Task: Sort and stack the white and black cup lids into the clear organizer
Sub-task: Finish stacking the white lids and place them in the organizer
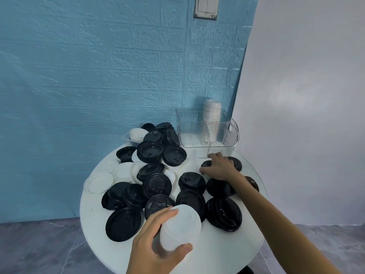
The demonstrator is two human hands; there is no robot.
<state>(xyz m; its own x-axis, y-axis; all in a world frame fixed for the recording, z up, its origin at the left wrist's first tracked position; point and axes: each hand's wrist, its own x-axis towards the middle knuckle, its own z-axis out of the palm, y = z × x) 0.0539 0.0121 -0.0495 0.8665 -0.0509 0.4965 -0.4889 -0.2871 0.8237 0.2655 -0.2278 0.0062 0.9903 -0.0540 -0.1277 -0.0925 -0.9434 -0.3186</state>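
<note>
mid-sort at the round table (227,246): your left hand (156,242) grips a stack of white lids (180,226), while your right hand (220,167) curls over a black lid (236,162) just before the clear organizer (229,133). next, likely, carry a stack into its compartment.

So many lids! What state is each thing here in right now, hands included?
Left hand: grips a stack of white lids, held above the table.
Right hand: reaches to the black lids in front of the organizer, fingers on them.
Clear organizer: upright, a tall white stack inside.
Loose black lids: scattered and overlapping.
Loose white lids: lying flat, left side.
Table: round, white.
</note>
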